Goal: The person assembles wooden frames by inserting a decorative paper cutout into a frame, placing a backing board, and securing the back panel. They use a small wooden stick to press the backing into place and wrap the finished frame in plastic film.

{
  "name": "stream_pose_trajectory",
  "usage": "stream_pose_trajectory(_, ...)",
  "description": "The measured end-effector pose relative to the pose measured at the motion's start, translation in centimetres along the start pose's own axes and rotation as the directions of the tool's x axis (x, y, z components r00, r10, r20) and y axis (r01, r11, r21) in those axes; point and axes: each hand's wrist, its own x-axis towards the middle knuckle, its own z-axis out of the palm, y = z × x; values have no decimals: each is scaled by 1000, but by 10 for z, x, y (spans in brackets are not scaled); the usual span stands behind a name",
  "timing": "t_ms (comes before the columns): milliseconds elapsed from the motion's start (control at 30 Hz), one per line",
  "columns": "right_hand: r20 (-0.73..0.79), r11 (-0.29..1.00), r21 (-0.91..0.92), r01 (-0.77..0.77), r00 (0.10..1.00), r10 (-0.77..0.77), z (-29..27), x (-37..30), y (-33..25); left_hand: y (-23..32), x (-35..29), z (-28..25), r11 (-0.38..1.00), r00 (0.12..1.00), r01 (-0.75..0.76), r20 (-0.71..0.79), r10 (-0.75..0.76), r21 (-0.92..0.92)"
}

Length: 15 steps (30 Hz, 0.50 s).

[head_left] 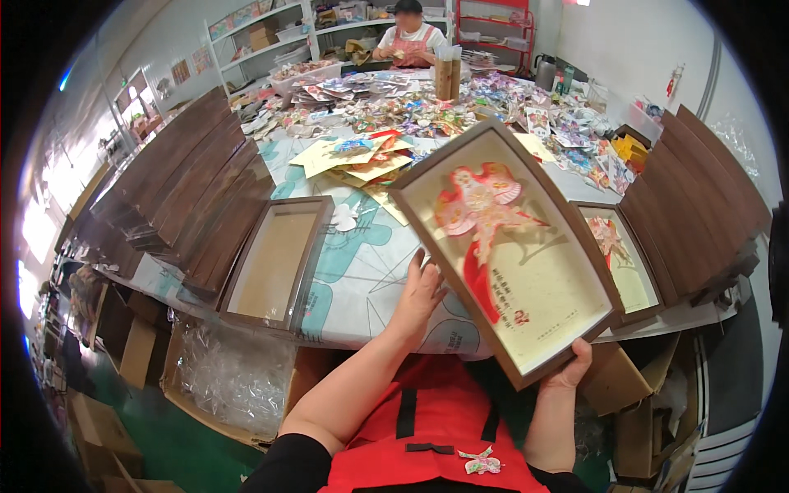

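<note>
A brown shadow-box picture frame [582, 238] is held up and tilted in front of me. Inside it, a red and pink flower-shaped paper piece [478, 201] with a red tail lies over a cream backing with small print. My right hand [569, 368] grips the frame's lower right corner, thumb toward the front. At the left side edge is my left hand [421, 296], supporting the frame, some fingers hidden at its edge. Left of it, an unfilled brown frame [306, 271] rests on the table, with a small white cut-out [345, 217] beside it.
Dark brown frames stand stacked at left [181, 181] and right [686, 205]. Another filled frame [649, 283] sits by the right stack. Cream cards [353, 156] and many colourful paper pieces cover the far table. A co-worker [411, 41] is behind it. A box of clear plastic [234, 378] stands below.
</note>
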Motion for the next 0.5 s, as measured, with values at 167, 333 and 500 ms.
stream_pose_trajectory(167,156,986,46,-160,976,151,2,-2,35,35,-14,38,772,842,-522,71,536,361)
stream_pose_trajectory(333,299,916,290,-278,935,190,-12,12,84,55,-41,49,620,733,-680,376,567,391)
stream_pose_trajectory(500,300,930,178,-322,918,261,14,9,74,72,-19,23,718,809,-577,151,568,390)
